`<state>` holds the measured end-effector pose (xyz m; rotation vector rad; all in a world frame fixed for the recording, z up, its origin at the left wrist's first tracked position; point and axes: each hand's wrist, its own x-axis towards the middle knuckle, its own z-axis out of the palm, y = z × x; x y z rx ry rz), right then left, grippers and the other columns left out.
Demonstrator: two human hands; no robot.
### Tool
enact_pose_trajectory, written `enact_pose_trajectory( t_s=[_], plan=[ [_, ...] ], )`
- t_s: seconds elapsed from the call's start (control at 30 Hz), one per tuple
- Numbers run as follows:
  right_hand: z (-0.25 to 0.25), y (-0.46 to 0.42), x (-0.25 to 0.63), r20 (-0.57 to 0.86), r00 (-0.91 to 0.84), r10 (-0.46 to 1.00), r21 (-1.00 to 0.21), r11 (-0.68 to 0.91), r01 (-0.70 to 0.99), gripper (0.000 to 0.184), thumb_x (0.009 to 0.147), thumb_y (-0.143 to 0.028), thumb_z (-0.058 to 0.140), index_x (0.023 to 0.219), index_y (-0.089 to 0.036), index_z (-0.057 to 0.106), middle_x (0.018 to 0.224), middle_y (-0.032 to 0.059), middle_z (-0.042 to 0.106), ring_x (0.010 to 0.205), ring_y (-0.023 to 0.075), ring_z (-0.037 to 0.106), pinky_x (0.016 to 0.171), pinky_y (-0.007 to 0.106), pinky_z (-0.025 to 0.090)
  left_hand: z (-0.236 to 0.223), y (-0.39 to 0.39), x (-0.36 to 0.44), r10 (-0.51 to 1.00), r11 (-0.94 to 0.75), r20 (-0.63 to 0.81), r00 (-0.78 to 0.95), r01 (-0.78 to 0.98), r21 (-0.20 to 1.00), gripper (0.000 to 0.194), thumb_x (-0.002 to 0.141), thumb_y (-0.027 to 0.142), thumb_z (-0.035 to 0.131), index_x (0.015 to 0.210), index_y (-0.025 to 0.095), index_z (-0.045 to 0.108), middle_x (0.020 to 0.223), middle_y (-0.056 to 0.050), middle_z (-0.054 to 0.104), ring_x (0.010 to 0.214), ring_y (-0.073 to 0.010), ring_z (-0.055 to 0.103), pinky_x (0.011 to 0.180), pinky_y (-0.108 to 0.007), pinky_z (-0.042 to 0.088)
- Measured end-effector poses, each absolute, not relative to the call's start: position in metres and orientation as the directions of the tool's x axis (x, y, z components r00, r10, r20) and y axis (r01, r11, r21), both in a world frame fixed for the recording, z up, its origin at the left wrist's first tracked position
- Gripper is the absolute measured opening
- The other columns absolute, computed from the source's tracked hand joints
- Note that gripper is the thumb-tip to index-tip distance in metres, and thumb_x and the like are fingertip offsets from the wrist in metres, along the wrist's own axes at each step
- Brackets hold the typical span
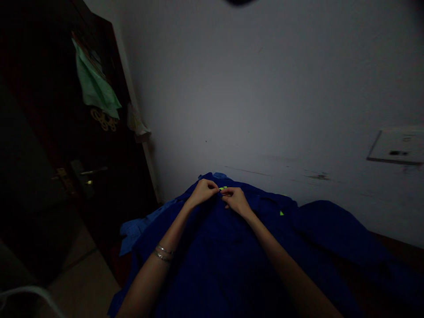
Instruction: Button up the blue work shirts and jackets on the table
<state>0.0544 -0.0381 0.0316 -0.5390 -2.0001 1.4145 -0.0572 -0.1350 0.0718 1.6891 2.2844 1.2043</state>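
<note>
A large dark blue garment (212, 265) is spread out in front of me, with a sleeve-like part (326, 221) stretching off to the right. Near its far edge my left hand (204, 192) is closed in a pinch on the cloth. My right hand (236, 198) pinches the same spot from the other side, its fingertips almost touching the left ones. Between them shows a small neon yellow-green strip (223, 188). A second neon patch (282, 213) lies further right on the garment. Dim light hides what exactly the fingertips grip.
Lighter blue cloth (134, 229) sticks out at the left. Beyond the garment rises a pale wall (248, 88) with a socket plate (397, 145). At the left stands a dark door (126, 172) with a handle (94, 171) and a hanging green cloth (94, 84).
</note>
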Motion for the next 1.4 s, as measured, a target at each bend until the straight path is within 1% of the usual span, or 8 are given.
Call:
enact_pose_trajectory(
  t_s=[0.37,0.57,0.63,0.73,0.8,1.07,1.23,1.4],
  plan=[
    [0.034,-0.036,0.055,0.127,-0.765,0.632,-0.990,0.127,-0.059,0.015,0.059,0.001,0.062,0.071,-0.008,0.066,0.058,-0.0001,0.060,0.043,0.0077,0.054,0.034,0.018,0.049,0.065,-0.132,-0.057,0.825,0.137,0.420,-0.378,0.855,0.500,0.022,0.073,0.024,0.050,0.077,0.013,0.069,0.075,-0.004,0.068,0.069,-0.0141,0.059,0.063,-0.022,0.042],
    [0.031,-0.030,0.059,-0.016,-0.761,0.648,-0.998,-0.061,-0.031,0.016,0.061,0.000,0.064,0.075,-0.008,0.065,0.065,0.0032,0.063,0.055,0.0105,0.060,0.043,0.019,0.054,0.077,-0.141,-0.059,0.648,0.244,0.620,-0.442,0.892,0.381,0.022,0.073,0.028,0.054,0.081,0.013,0.067,0.085,-0.007,0.066,0.080,-0.0168,0.057,0.073,-0.026,0.042],
    [0.030,-0.028,0.060,-0.043,-0.760,0.649,-0.994,-0.102,-0.032,0.017,0.061,0.000,0.064,0.076,-0.008,0.064,0.067,0.0037,0.064,0.057,0.0105,0.061,0.045,0.019,0.054,0.082,-0.148,-0.062,0.722,0.253,0.534,-0.440,0.886,0.388,0.021,0.073,0.027,0.053,0.076,0.013,0.067,0.076,-0.006,0.066,0.071,-0.0149,0.057,0.066,-0.024,0.042],
    [0.029,-0.026,0.060,-0.065,-0.758,0.649,-0.989,-0.142,-0.036,0.017,0.061,0.000,0.064,0.076,-0.008,0.063,0.069,0.0047,0.064,0.059,0.0110,0.061,0.045,0.019,0.053,0.084,-0.156,-0.067,0.940,0.219,0.134,-0.314,0.855,0.470,0.021,0.070,0.027,0.054,0.073,0.011,0.067,0.060,-0.002,0.062,0.054,-0.0115,0.055,0.053,-0.020,0.040],
    [0.029,-0.026,0.060,-0.072,-0.758,0.648,-0.987,-0.155,-0.038,0.017,0.061,0.000,0.063,0.076,-0.008,0.063,0.070,0.0052,0.065,0.059,0.0115,0.061,0.045,0.019,0.053,0.082,-0.156,-0.070,0.971,0.212,-0.018,-0.237,0.834,0.510,0.020,0.069,0.025,0.053,0.074,0.011,0.067,0.057,-0.002,0.061,0.049,-0.0105,0.054,0.048,-0.019,0.039],
    [0.034,-0.028,0.063,-0.085,-0.776,0.625,-0.987,-0.160,-0.020,0.018,0.061,0.000,0.063,0.077,-0.008,0.064,0.071,0.0054,0.064,0.058,0.0096,0.059,0.044,0.017,0.050,0.070,-0.140,-0.064,0.880,-0.033,0.448,-0.157,0.922,0.387,0.018,0.072,0.018,0.054,0.083,0.014,0.068,0.083,-0.004,0.067,0.077,-0.0133,0.059,0.073,-0.021,0.043],
    [0.036,-0.027,0.066,-0.104,-0.785,0.611,-0.988,-0.155,0.010,0.020,0.060,-0.001,0.065,0.078,-0.009,0.065,0.067,0.0030,0.062,0.053,0.0074,0.055,0.043,0.016,0.047,0.069,-0.143,-0.067,0.906,-0.132,0.422,-0.035,0.923,0.360,0.019,0.072,0.014,0.055,0.087,0.015,0.066,0.091,-0.004,0.066,0.086,-0.0137,0.059,0.080,-0.022,0.042],
    [0.036,-0.025,0.067,-0.112,-0.795,0.596,-0.989,-0.145,0.030,0.023,0.060,-0.004,0.067,0.083,-0.009,0.065,0.066,0.0019,0.060,0.054,0.0071,0.053,0.045,0.017,0.047,0.068,-0.142,-0.067,0.928,-0.095,0.368,-0.051,0.925,0.368,0.021,0.075,0.016,0.053,0.091,0.015,0.066,0.094,-0.004,0.067,0.089,-0.0145,0.059,0.081,-0.021,0.042]
  ],
)
